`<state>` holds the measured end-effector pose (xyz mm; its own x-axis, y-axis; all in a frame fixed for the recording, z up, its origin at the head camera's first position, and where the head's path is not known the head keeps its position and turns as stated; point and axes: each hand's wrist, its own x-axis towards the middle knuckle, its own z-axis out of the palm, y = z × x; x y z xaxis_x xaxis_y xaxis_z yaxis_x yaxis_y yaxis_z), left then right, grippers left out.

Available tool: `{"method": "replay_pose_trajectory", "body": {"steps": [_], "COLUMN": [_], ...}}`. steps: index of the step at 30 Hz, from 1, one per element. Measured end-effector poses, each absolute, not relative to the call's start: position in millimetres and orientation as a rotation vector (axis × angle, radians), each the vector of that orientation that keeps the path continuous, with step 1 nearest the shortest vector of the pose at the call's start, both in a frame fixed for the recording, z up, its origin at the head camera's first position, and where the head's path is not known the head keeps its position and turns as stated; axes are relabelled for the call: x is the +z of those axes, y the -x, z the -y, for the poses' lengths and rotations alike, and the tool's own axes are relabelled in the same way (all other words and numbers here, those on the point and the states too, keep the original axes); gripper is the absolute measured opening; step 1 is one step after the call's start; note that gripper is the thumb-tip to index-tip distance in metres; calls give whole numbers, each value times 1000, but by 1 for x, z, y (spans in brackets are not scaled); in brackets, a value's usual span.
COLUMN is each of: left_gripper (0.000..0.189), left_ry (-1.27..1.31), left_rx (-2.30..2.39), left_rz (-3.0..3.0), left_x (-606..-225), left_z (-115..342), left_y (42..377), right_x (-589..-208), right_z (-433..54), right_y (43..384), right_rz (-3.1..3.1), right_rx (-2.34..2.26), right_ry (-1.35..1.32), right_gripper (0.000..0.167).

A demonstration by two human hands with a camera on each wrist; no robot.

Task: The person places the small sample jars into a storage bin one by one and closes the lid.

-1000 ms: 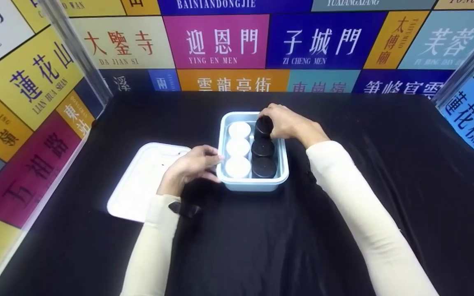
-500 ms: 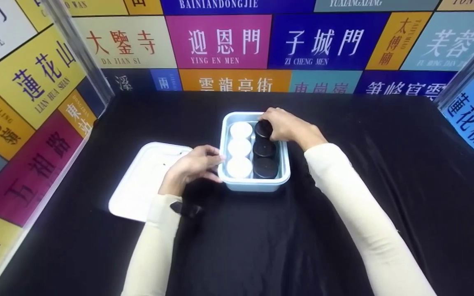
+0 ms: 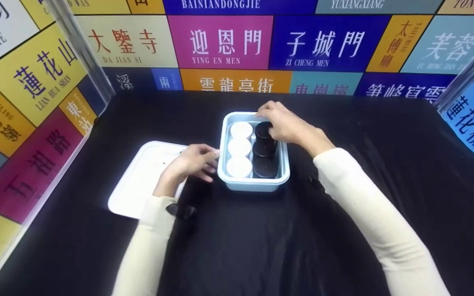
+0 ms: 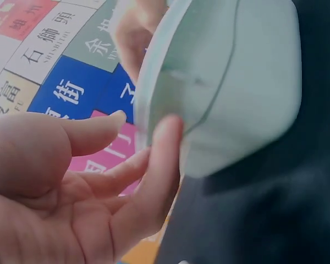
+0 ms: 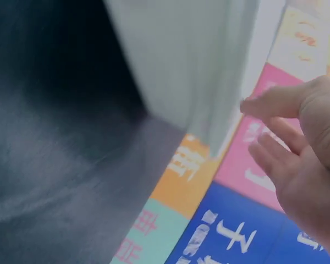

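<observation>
A pale blue plastic box stands on the black cloth. Along its left side run three round white-topped pieces; along its right side are three black ones. My right hand is over the far right corner, fingers loosely bent and overlapping the farthest black piece. In the right wrist view, thumb and fingers of that hand are apart, with nothing between them. My left hand is beside the box's left wall, fingers relaxed. The left wrist view shows its fingertips right at the box wall.
A white lid lies on the cloth to the left, partly behind my left wrist, which wears a black band. Panels with coloured signs enclose the table at the back and both sides.
My right hand has loosened from the farthest black piece and lifted slightly. My left hand has drawn a little leftward from the box rim, its fingers loosening. The box has stayed in place.
</observation>
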<state>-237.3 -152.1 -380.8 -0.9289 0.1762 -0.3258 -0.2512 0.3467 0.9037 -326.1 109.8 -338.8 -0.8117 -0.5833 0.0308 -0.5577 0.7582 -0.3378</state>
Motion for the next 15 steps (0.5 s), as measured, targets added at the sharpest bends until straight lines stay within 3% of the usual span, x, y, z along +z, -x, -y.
{"method": "replay_pose_trajectory", "body": {"steps": [5,15], "left_gripper": [39,49], "left_ry": [71,163], "left_rx": [1506,1022], "left_rz": [-2512,-2983], "left_x": [-368,-363], "left_z": [184,259], "left_y": [231,215], "right_x": [-333,-340], "right_z": [-91,-44], "right_y": [298,231], "right_rz": [-2947,-2490], "right_rx": [-960,-1727], "right_ry": [926,651], "right_gripper": [39,46]}}
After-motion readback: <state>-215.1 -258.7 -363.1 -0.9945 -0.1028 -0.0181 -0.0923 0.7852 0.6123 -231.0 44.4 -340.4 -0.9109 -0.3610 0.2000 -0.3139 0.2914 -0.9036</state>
